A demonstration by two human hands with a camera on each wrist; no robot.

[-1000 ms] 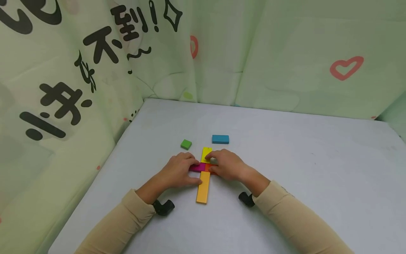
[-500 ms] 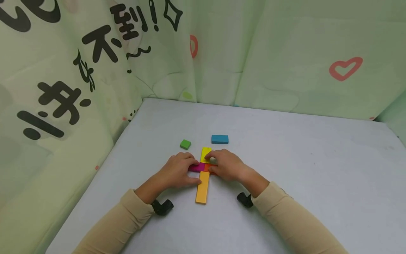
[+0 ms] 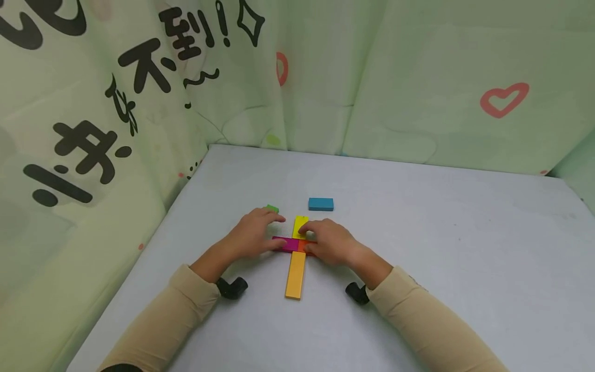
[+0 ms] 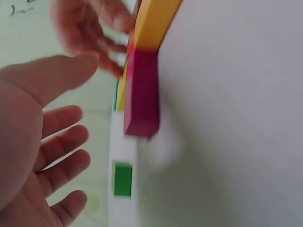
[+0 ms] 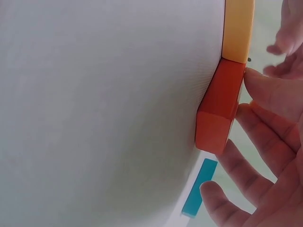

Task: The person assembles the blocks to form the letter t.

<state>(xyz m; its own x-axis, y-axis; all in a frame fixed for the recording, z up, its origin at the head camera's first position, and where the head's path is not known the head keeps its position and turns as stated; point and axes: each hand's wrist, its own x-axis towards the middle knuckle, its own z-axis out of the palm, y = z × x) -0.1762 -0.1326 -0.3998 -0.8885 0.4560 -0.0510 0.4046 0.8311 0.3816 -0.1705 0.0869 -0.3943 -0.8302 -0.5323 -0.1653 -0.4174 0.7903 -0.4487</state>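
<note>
Hovering by the magenta block (image 3: pixel 289 245), left on the bench (image 3: pixel 418 248), with the left hand (image 3: pixel 251 235) wide in grip; touching the adjoining orange-red block (image 5: pixel 219 92), right, with the right hand (image 3: pixel 332 243) loosely spread in grip.

Red block (image 5: pixel 218 99) on table (image 5: pixel 109 99) touched by fingers (image 5: pixel 263 135) of right hand (image 5: pixel 285 168). Amber block (image 5: pixel 238 30) butted against its one end; blue block (image 5: pixel 199 189) seen apart from it.

The table (image 3: pixel 279 336) leaves passing room on the near side of the amber block (image 3: pixel 295 275), but past its far end the magenta block (image 4: pixel 143 94), orange block (image 5: pixel 220 92) and yellow block (image 3: pixel 300 221) bar the way, between left hand (image 3: pixel 251 235) and right hand (image 3: pixel 332 243).
</note>
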